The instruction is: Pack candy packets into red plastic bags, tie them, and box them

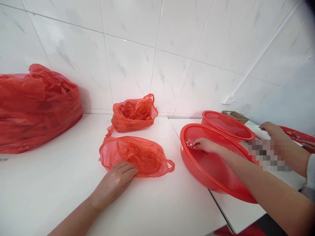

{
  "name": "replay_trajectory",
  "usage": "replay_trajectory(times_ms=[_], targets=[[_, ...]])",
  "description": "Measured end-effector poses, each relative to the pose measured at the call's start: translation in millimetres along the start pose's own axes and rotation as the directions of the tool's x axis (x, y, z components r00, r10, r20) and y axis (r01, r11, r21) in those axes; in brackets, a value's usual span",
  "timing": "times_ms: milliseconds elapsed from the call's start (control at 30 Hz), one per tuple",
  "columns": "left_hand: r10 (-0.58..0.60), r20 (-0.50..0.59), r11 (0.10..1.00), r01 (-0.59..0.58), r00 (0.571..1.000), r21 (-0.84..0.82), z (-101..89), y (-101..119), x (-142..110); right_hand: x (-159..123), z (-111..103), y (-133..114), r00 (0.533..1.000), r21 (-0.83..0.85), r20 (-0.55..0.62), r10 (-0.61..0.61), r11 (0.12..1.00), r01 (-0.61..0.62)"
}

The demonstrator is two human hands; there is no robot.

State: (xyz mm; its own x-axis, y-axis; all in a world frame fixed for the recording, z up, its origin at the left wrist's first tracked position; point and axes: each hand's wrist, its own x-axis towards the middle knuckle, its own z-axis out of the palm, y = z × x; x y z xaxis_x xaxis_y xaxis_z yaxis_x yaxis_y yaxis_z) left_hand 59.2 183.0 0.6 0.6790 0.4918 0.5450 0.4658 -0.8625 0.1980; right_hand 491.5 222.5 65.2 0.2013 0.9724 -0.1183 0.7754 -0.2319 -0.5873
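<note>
An open red plastic bag [147,159] lies on the white table, its mouth facing up and one handle loop stretched to the right. My left hand [121,177] rests at its near edge, with the fingers curled over the thin plastic and gripping it. Inside a red perforated plastic basket [209,164] on the right is my right hand [204,145]. Its fingers pinch a small red piece with a white pattern [190,143] against the far left inner wall. What exactly the piece is cannot be made out. My right forearm crosses over the basket's rim.
Behind the bag stands another red bag [134,123] with crumpled plastic inside. A large stuffed red bag [36,114] fills the left. At right are a second red basket [227,126], a cardboard box [235,115] and another person's hand [273,129]. The tiled wall [133,62] bounds the back.
</note>
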Motion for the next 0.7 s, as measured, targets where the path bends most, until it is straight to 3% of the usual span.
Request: replay_trajectory(times_ms=[133,233,300,400,533,633,700], targets=[[0.001,-0.016,1.0,-0.001,1.0,-0.004,-1.1,2,0,-12,-23,-2,0.977,0.137,0.193,0.093,0.983,-0.12],[0.008,-0.011,1.0,-0.008,1.0,-0.001,-2.1,3,1,-23,-37,-4,0.962,0.353,0.25,0.114,0.914,-0.2],[0.006,0.007,1.0,-0.006,1.0,0.004,-2.4,4,2,-31,-45,-9,0.966,0.456,0.244,0.083,0.87,-0.19],[0.006,0.029,1.0,-0.006,1.0,0.008,-1.5,5,3,-43,-51,-27,0.984,0.556,0.181,-0.005,0.825,-0.098],[0.019,0.052,1.0,-0.019,0.998,0.008,0.6,7,2,-72,-48,-77,0.982,0.589,0.081,-0.17,0.803,0.091],[0.029,0.06,0.999,-0.03,0.998,0.012,1.3,9,2,-96,-26,-123,0.935,0.544,0.02,-0.354,0.789,0.287],[0.038,0.062,0.999,-0.039,0.997,0.013,1.9,11,2,-104,2,-148,0.897,0.532,-0.051,-0.438,0.749,0.396]])
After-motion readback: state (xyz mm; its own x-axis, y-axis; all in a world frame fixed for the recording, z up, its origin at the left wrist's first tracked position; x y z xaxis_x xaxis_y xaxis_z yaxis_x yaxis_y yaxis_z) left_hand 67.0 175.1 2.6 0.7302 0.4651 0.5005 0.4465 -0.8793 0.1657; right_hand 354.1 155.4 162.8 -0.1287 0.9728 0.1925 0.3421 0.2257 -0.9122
